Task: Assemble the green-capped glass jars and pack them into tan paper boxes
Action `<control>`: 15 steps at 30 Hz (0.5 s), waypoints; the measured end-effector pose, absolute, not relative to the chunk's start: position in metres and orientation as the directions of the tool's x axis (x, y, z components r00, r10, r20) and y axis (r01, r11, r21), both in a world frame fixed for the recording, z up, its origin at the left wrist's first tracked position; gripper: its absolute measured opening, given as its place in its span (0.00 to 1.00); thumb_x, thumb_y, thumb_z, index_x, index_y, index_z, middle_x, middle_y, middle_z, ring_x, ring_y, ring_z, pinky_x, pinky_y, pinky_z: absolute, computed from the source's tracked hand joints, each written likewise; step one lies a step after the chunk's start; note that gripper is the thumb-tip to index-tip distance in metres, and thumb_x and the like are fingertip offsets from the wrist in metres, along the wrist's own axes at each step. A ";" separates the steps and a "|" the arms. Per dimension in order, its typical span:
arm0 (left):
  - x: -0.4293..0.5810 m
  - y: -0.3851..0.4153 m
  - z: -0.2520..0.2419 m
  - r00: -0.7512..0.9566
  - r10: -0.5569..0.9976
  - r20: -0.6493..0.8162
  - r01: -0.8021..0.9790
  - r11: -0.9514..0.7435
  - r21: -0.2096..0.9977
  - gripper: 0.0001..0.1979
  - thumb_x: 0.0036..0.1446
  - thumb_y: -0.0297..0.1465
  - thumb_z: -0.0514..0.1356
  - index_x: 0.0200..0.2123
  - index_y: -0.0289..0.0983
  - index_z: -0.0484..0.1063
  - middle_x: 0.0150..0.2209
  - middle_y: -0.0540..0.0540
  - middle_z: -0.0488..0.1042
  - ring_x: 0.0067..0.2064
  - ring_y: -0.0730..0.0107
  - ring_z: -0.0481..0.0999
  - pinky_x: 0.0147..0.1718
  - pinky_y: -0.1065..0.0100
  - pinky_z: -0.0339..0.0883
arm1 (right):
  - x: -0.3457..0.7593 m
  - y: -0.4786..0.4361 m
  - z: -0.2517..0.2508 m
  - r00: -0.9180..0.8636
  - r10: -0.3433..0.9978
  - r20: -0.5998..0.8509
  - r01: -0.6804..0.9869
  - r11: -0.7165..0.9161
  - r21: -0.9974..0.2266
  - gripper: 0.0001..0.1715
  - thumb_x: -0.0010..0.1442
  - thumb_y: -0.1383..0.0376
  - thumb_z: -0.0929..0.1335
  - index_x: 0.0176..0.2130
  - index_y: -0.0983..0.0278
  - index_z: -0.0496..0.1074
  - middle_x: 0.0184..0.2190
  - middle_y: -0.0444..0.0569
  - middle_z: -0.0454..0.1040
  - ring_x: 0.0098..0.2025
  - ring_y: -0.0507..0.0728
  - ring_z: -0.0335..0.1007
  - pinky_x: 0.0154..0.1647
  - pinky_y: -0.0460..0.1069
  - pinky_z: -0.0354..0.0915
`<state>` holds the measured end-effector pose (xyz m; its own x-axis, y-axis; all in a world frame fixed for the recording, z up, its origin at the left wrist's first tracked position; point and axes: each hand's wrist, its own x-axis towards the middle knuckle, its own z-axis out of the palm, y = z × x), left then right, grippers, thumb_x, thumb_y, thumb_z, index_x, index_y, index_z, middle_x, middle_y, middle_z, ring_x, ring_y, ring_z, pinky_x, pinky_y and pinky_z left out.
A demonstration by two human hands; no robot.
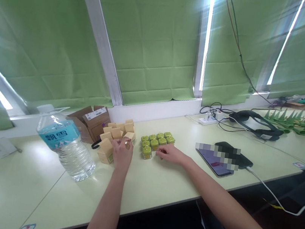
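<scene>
From my head view, my left hand is at the wooden pieces; I cannot tell whether its fingers grasp one. My right hand rests beside the green-lidded jars on the surface, fingers curled, their contents hidden.

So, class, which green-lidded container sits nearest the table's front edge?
The front-left container: it alone stands forward of the two rows of other containers.
</scene>
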<state>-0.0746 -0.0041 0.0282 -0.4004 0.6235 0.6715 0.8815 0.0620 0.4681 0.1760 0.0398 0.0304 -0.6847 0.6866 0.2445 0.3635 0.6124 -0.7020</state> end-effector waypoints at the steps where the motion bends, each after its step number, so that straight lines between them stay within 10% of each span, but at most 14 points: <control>1: -0.075 -0.004 0.028 -0.400 0.617 0.678 0.881 0.057 0.469 0.10 0.61 0.32 0.59 0.42 0.38 0.78 0.45 0.39 0.65 0.48 0.55 0.72 0.54 0.56 0.68 | 0.176 0.040 0.030 -0.685 0.682 0.256 0.357 0.621 -0.698 0.13 0.66 0.62 0.64 0.40 0.64 0.78 0.28 0.45 0.79 0.28 0.52 0.68 0.31 0.46 0.60; 7: -0.070 -0.006 0.032 -0.413 0.547 0.729 0.879 0.030 0.476 0.10 0.61 0.32 0.58 0.43 0.38 0.76 0.44 0.39 0.66 0.50 0.56 0.71 0.55 0.57 0.68 | 0.176 0.039 0.025 -0.740 0.634 0.225 0.354 0.652 -0.671 0.29 0.65 0.63 0.66 0.64 0.58 0.67 0.32 0.44 0.79 0.31 0.53 0.71 0.33 0.46 0.61; 15: -0.061 -0.008 0.036 -0.374 0.510 0.775 0.851 -0.144 0.505 0.10 0.63 0.35 0.54 0.41 0.36 0.72 0.42 0.41 0.68 0.39 0.64 0.71 0.46 0.63 0.70 | 0.174 0.039 0.026 -0.702 0.659 0.271 0.357 0.654 -0.667 0.21 0.66 0.64 0.64 0.57 0.63 0.75 0.29 0.46 0.78 0.28 0.53 0.69 0.33 0.47 0.61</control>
